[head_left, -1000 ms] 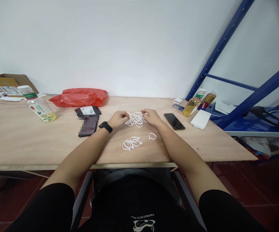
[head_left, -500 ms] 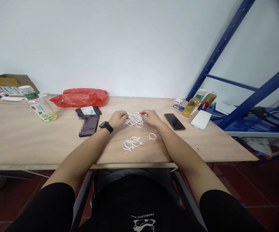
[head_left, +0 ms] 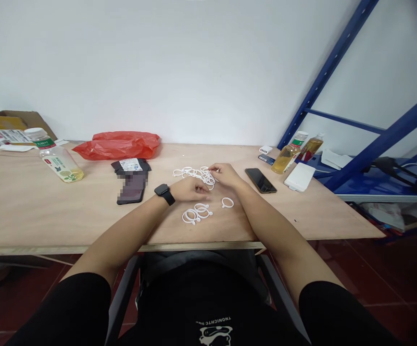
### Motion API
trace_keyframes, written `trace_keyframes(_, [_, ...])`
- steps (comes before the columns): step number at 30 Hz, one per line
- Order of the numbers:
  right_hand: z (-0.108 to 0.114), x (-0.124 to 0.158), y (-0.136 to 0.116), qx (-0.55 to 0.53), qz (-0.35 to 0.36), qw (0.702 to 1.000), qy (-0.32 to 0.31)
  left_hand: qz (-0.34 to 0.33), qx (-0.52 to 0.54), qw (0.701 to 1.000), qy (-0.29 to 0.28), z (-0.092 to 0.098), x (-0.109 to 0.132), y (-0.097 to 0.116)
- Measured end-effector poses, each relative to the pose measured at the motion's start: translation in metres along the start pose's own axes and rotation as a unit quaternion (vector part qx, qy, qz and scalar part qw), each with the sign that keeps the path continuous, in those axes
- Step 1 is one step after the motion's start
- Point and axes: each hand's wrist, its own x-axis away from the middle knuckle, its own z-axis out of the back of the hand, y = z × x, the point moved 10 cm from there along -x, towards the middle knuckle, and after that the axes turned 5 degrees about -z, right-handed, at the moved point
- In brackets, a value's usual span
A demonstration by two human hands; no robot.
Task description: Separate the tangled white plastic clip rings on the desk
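A tangled pile of white plastic curtain rings [head_left: 194,172] with small eyelets lies on the wooden table. My right hand [head_left: 227,175] is at the pile's right side, thumb and fingers pinched on a ring there. In front of the pile, my left hand [head_left: 191,189] hovers low with fingers loosely bent and apart; I see nothing in it. Its fingertips are close to the pile's near right rings. Nearer to me lie a small overlapping group of rings [head_left: 190,216] and one single ring [head_left: 227,203].
A black phone [head_left: 260,180], a white box-shaped device [head_left: 299,177] and drink bottles [head_left: 285,158] stand or lie to the right. Leftward are a dark phone [head_left: 132,187], a red plastic bag [head_left: 118,145] and another bottle [head_left: 58,161]. A blue metal frame [head_left: 352,156] rises beyond the right edge.
My left hand has come off the pile's left side and moved toward me and right. Rings at the pile's left now show, spread farther left. My right hand has barely moved.
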Motion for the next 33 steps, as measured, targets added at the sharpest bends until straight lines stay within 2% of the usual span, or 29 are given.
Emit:
trace_keyframes(3, [0.0, 0.003, -0.006, 0.006, -0.006, 0.997, -0.073, 0.015, 0.022, 0.998, -0.063, -0.023, -0.001, -0.001])
trace_keyframes(7, [-0.013, 0.026, -0.01, 0.034, -0.038, 0.959, -0.278, 0.017, 0.026, 0.996, -0.079, -0.029, -0.003, -0.009])
trace_keyframes(10, [-0.012, 0.04, -0.007, 0.075, -0.063, 0.941, -0.323, 0.031, 0.03, 0.997, -0.063, -0.023, -0.002, -0.018])
trace_keyframes(14, [-0.026, 0.059, -0.001, 0.114, -0.083, 0.916, -0.375, 0.042, 0.028, 0.998, -0.041, -0.015, -0.002, -0.025])
trace_keyframes(17, [-0.035, 0.06, -0.007, 0.119, -0.053, 0.916, -0.38, 0.055, 0.029, 0.998, -0.006, -0.007, -0.001, -0.029])
trace_keyframes(22, [-0.028, 0.044, -0.011, 0.161, -0.043, 0.945, -0.282, 0.056, 0.046, 0.994, 0.086, 0.018, 0.0, -0.03])
trace_keyframes(24, [-0.024, 0.04, -0.013, 0.17, -0.039, 0.952, -0.253, 0.063, 0.053, 0.991, 0.106, 0.025, 0.0, -0.032])
trace_keyframes(27, [-0.021, 0.04, -0.026, 0.13, -0.011, 0.962, -0.24, 0.072, 0.043, 0.992, 0.096, 0.028, -0.002, -0.036])
trace_keyframes(30, [-0.028, 0.042, -0.041, 0.083, 0.018, 0.96, -0.267, 0.075, -0.004, 0.995, 0.066, 0.028, -0.008, -0.04])
trace_keyframes(33, [-0.039, 0.042, -0.047, 0.088, 0.021, 0.951, -0.296, 0.098, -0.023, 0.994, 0.049, 0.029, -0.013, -0.051])
